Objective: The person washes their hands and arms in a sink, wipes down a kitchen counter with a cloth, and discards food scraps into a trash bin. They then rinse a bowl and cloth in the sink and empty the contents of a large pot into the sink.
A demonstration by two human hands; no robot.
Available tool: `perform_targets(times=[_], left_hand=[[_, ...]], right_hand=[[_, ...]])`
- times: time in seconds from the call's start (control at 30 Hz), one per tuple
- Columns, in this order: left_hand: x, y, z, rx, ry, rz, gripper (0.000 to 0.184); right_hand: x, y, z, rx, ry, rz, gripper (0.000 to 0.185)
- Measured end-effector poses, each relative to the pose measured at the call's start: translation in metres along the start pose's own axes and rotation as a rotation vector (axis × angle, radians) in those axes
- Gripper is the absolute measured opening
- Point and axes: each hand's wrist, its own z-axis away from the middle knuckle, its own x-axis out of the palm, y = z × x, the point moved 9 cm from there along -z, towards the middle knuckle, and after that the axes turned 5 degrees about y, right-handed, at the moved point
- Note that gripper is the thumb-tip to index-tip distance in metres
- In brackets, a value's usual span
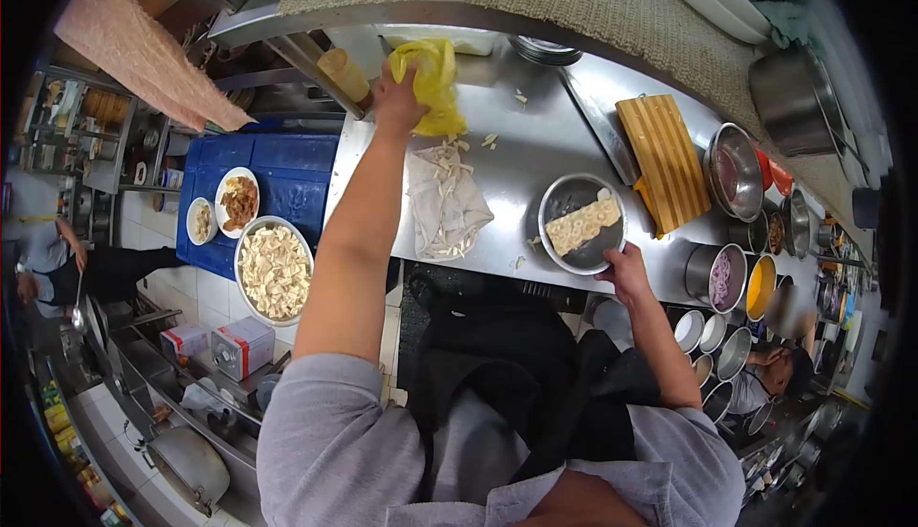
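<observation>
Dishes, two, stand on one blue surface; beside them, one basin of pale pieces. The left hand grips one yellow bag. One whitish bag or cloth with strips lies on the counter. One steel bowl contains one pale block, its rim pinched by the right hand, well apart. Last, one striped board.

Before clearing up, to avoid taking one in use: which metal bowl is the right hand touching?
The metal bowl holding the beige slab: the right hand grips its rim. The others, like the bowl of chopped pieces, stand apart.
</observation>
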Motion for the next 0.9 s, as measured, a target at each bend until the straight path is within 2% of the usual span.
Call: perform_targets(times=[0.03, 0.07, 0.13, 0.17, 0.23, 0.3, 0.37, 0.43, 0.5, 0.57, 0.67, 0.7, 0.73, 0.77, 0.8, 0.87, 0.9], left_hand=[[0.027, -0.014, -0.003, -0.038, -0.172, -0.026, 0.072], [0.028, -0.019, -0.008, -0.033, -0.164, -0.018, 0.072], [0.044, -0.018, -0.013, -0.051, -0.355, -0.043, 0.051], [0.036, -0.001, -0.013, -0.035, -0.352, -0.042, 0.051], [-0.025, 0.06, -0.005, 0.072, -0.024, 0.141, 0.032], [-0.058, 0.132, 0.024, 0.214, -0.001, 0.314, 0.032], [-0.06, 0.195, 0.068, 0.389, -0.044, 0.422, 0.032], [-0.045, 0.254, 0.121, 0.517, -0.237, 0.264, 0.028], [-0.011, 0.286, 0.162, 0.617, -0.337, 0.215, 0.024], [0.036, 0.291, 0.187, 0.57, -0.484, 0.183, 0.021], [0.052, 0.294, 0.185, 0.458, -0.398, 0.239, 0.017], [0.049, 0.292, 0.183, 0.442, -0.398, 0.23, 0.017], [0.054, 0.295, 0.188, 0.474, -0.514, 0.254, 0.021], [0.058, 0.296, 0.193, 0.505, -0.628, 0.281, 0.026], [0.054, 0.29, 0.189, 0.492, -0.624, 0.275, 0.026], [0.04, 0.284, 0.191, 0.497, -0.732, 0.628, 0.04], [0.021, 0.275, 0.188, 0.522, -0.688, 0.748, 0.05]], right_hand=[[-0.003, 0.007, -0.004, 0.011, -0.009, 0.019, 0.031], [-0.005, 0.005, -0.007, 0.001, -0.002, 0.02, 0.031], [-0.003, -0.002, -0.007, -0.051, 0.038, 0.052, 0.036], [0.003, -0.011, -0.008, -0.084, -0.016, 0.045, 0.045], [0.007, -0.02, -0.017, -0.116, 0.002, 0.049, 0.049], [0.009, -0.018, -0.022, -0.136, -0.007, 0.064, 0.056], [0.013, -0.018, -0.032, -0.12, -0.032, 0.045, 0.062], [0.015, -0.017, -0.032, -0.071, -0.04, -0.01, 0.064], [0.015, -0.026, -0.031, -0.084, -0.014, -0.06, 0.07], [0.011, -0.041, -0.027, -0.095, -0.01, -0.077, 0.077], [0.008, -0.052, -0.04, -0.165, 0.076, -0.103, 0.079], [0.011, -0.067, -0.048, -0.343, 0.056, -0.027, 0.077], [0.01, -0.069, -0.058, -0.393, 0.089, 0.031, 0.072], [0.012, -0.073, -0.061, -0.358, 0.09, 0.076, 0.068], [0.013, -0.078, -0.061, -0.325, 0.092, 0.12, 0.065], [0.005, -0.068, -0.087, -0.295, 0.063, 0.158, 0.06], [0.004, -0.063, -0.094, -0.268, 0.046, 0.195, 0.055]])
